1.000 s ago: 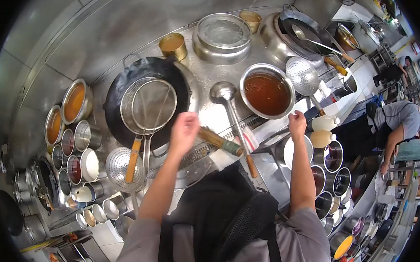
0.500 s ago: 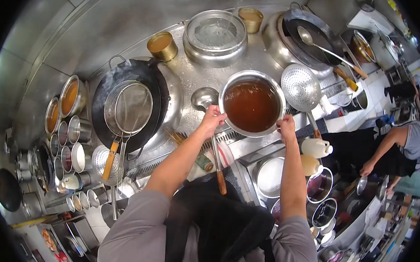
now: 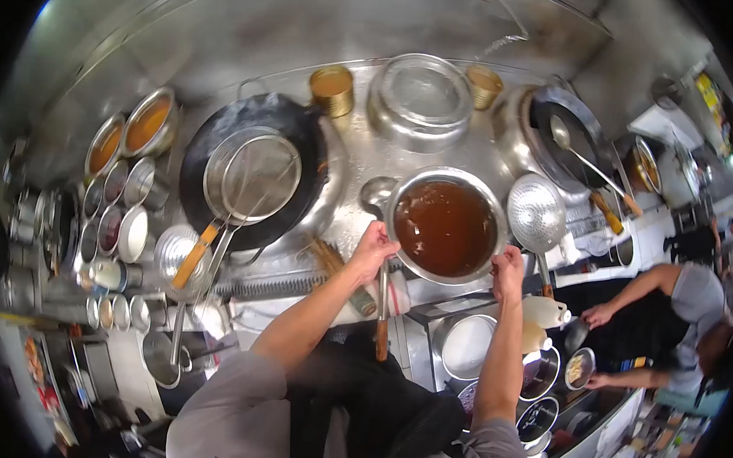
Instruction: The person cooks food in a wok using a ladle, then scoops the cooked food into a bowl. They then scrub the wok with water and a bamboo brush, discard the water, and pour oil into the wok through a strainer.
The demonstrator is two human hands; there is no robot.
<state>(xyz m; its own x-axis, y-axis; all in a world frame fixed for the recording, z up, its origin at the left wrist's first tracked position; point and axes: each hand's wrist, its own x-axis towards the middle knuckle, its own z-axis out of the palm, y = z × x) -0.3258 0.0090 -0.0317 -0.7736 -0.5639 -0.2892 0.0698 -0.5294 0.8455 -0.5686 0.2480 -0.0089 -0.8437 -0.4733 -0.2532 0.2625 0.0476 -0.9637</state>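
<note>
Between my two hands is a round steel bowl (image 3: 497, 204) holding reddish-brown liquid (image 3: 445, 227). My left hand (image 3: 375, 250) is closed on its left rim, the thumb over the edge. On the opposite side, my right hand (image 3: 508, 270) pinches the lower right rim. A steel ladle (image 3: 377, 195) with a wooden handle end lies behind and below my left hand, partly hidden by it. Beside my right hand rests a perforated skimmer (image 3: 537, 211). To the left, wire strainers (image 3: 253, 177) sit across a black wok (image 3: 196, 158).
A steel pot of clear liquid (image 3: 424, 91) stands at the back between two gold tins (image 3: 331, 91). Another wok (image 3: 555, 106) holds a long ladle at right. White bottles (image 3: 544, 311) stand near my right forearm. A co-worker (image 3: 694, 308) holds a small bowl of food at right.
The view has shifted, so the stove sits lower and further right. I still hold the bowl by its rim. The co-worker's hands have moved, and a small bowl of food now shows.
</note>
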